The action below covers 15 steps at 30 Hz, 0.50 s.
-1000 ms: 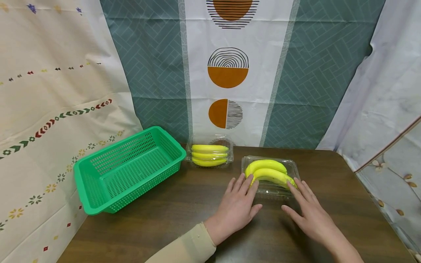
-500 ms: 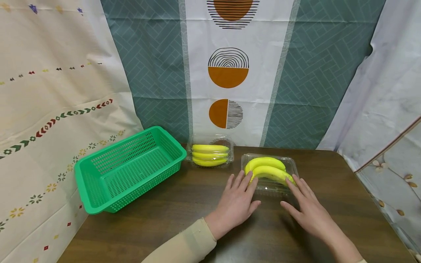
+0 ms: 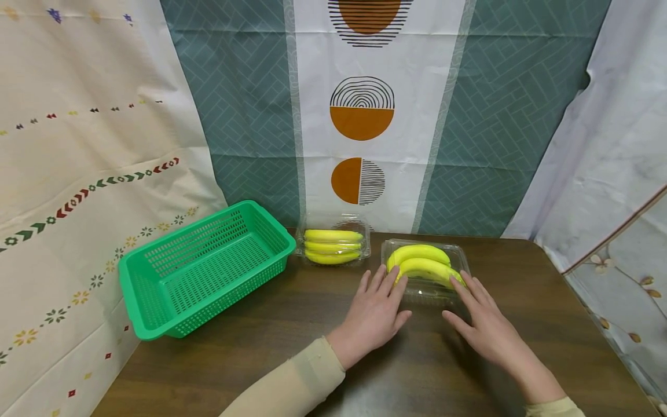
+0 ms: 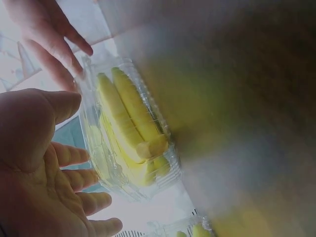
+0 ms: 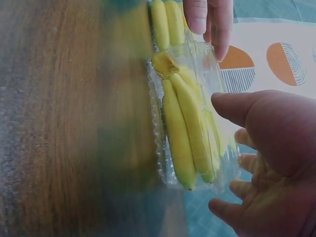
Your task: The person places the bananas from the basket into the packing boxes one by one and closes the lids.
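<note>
A clear plastic clamshell box [image 3: 428, 292] holding a bunch of bananas [image 3: 423, 262] lies at the right of the table. Over its near left corner, my left hand [image 3: 372, 315] has its fingers spread. My right hand [image 3: 484, 324] lies likewise over the near right corner. In the left wrist view, the fingers [image 4: 81, 177] of the left hand are extended along the box's upper face. The right wrist view has the right hand's fingertips [image 5: 245, 160] by the same face. Neither hand curls round the box; exact contact is hard to tell.
A second clear box [image 3: 367, 246] with bananas [image 3: 332, 246] stands at the back, left of the first. Further left is a green plastic basket [image 3: 229, 296]. Hanging patterned cloths [image 3: 250, 104] border the back and both sides of the brown table [image 3: 281, 324].
The box under my hands has shifted slightly toward the back of the table. Both hands have moved forward with it, fingers still spread. The second box and basket stay put.
</note>
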Each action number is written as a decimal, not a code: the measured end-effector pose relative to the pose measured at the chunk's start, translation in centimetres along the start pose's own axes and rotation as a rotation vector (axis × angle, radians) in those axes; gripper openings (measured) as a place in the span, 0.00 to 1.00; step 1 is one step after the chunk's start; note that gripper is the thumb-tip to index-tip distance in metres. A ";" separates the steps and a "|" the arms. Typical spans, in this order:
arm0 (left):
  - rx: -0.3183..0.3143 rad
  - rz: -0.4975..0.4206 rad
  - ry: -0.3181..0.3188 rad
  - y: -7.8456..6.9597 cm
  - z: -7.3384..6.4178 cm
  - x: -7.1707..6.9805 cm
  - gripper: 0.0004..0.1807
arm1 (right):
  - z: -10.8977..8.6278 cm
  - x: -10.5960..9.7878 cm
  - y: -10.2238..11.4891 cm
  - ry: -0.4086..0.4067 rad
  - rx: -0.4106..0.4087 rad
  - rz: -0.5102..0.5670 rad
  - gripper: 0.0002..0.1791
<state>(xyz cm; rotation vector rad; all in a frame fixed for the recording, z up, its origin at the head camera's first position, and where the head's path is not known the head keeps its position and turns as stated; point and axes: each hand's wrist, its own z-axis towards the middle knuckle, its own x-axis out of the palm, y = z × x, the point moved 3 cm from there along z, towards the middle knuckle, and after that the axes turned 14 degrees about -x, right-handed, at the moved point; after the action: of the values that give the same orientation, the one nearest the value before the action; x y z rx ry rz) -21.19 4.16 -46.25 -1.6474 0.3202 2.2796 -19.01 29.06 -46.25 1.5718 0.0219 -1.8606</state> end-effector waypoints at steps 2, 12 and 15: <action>-0.004 -0.003 0.007 0.1 0.2 0.0 0.41 | 0.2 0.0 -0.2 0.003 -0.002 -0.001 0.48; -0.012 -0.009 0.032 0.5 1.3 0.4 0.41 | 1.3 0.0 -0.8 0.015 -0.006 0.006 0.48; -0.014 -0.009 0.041 0.6 1.6 0.4 0.41 | 1.5 0.1 -1.0 0.015 -0.005 0.005 0.48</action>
<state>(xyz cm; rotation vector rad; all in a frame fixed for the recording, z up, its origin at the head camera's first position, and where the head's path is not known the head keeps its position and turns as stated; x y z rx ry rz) -22.90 4.26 -46.18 -1.7013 0.3062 2.2485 -20.83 29.13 -46.32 1.5812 0.0291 -1.8432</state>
